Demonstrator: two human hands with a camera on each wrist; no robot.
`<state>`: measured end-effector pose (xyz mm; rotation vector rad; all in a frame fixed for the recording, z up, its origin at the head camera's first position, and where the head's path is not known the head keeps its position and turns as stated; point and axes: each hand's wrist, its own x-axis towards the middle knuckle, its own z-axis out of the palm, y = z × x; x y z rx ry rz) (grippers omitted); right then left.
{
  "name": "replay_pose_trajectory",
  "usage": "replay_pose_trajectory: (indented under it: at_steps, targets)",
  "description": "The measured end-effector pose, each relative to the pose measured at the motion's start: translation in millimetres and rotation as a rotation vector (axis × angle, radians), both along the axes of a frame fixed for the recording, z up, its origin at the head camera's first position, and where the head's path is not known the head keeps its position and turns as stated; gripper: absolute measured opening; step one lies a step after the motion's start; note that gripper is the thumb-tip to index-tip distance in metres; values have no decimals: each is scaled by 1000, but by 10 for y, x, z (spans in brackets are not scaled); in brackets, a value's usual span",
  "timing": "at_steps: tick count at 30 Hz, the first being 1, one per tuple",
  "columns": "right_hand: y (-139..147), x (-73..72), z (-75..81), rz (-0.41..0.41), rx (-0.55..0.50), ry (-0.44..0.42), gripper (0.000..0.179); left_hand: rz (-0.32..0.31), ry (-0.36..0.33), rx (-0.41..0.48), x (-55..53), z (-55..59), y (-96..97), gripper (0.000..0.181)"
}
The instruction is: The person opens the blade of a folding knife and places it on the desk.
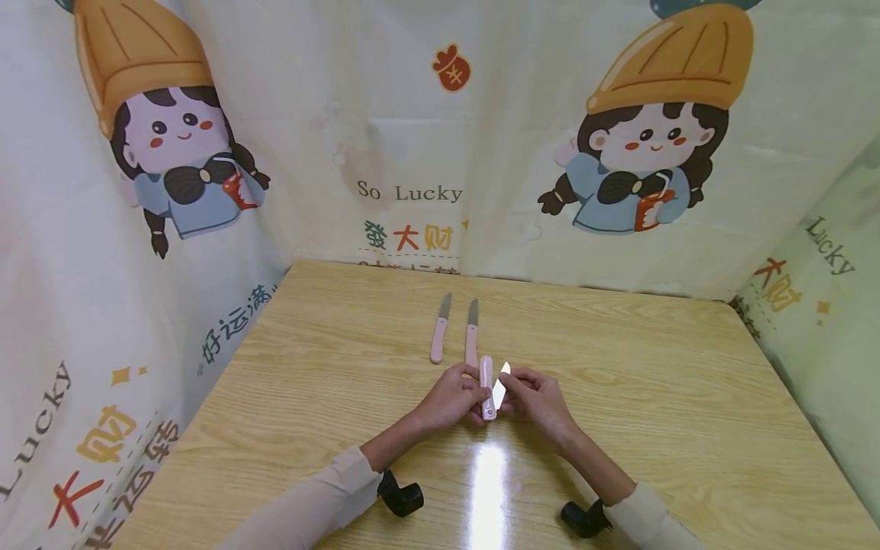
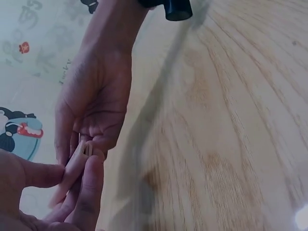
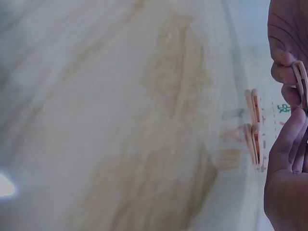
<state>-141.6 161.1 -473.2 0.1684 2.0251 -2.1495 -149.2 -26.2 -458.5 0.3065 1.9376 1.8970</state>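
My left hand [image 1: 451, 397] grips the pink handle of a folding knife [image 1: 486, 370], its thumb lying across the handle. The blade [image 1: 502, 388] stands partly folded out to the right of the handle and shines white with glare. With thumb and fingers, my right hand [image 1: 539, 401] pinches that blade near its tip. In the left wrist view the handle [image 2: 73, 169] shows its slot between the fingers of both hands. The right wrist view catches only part of the handle [image 3: 301, 82] at its right edge.
Two more pink-handled knives lie beyond my hands with blades out: one on the left [image 1: 441, 328], the other [image 1: 472, 332] just behind my left hand. The wooden table [image 1: 653, 367] meets a printed curtain [image 1: 522, 153] at its back. Black wrist cameras sit on both forearms.
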Motion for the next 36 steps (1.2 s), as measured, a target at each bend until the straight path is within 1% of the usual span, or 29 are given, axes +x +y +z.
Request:
replay_pose_trajectory:
  at_steps: [3,6,12,14,15,16,17,18,19,20,22,23,25,26,27,29,30,33,36]
  targets:
    - [13,3,25,15,30,8,30,12,-18,17,11,6,13,25]
    - [20,24,43,18,38,3,27,18,-50,25,34,13,23,23]
    - [53,57,25,2,2,-14,24,64,-130,66,58,2,51,22]
    - [57,60,19,-2,-10,-14,24,58,-123,65,57,-12,41,24]
    - [57,60,19,-5,-10,-12,24,44,-95,43,56,-19,27,27]
    - [56,59,19,-9,-9,-7,23,33,-45,-3,55,-20,5,33]
    - [57,58,19,-7,-3,2,22,22,26,-65,52,-24,-22,40]
    - [59,58,19,-8,3,10,21,12,115,-143,49,-27,-54,47]
    - [62,57,20,-8,13,20,20,-1,229,-242,46,-31,-88,54]
    - [65,57,18,-9,25,31,18,-16,360,-354,40,-30,-123,59]
    - [78,62,11,0,47,53,16,-50,646,-566,14,-22,-191,68]
    - [81,66,7,9,65,61,16,-79,789,-642,-4,-21,-220,68]
    - [82,73,-5,14,93,70,16,-162,1062,-740,-43,-9,-261,64]
    - [81,77,-10,14,105,70,17,-203,1176,-760,-61,-3,-273,60]
    - [77,80,-11,15,113,67,18,-240,1269,-773,-75,-3,-281,55]
    - [63,83,-15,7,126,52,21,-293,1404,-807,-85,-6,-289,47]
    - [57,84,-16,3,123,43,22,-305,1450,-828,-83,-12,-289,42]
    - [48,93,-13,30,124,38,27,-294,1526,-883,-65,-42,-282,29]
    - [57,106,-27,94,129,61,29,-282,1551,-897,-46,-80,-283,22]
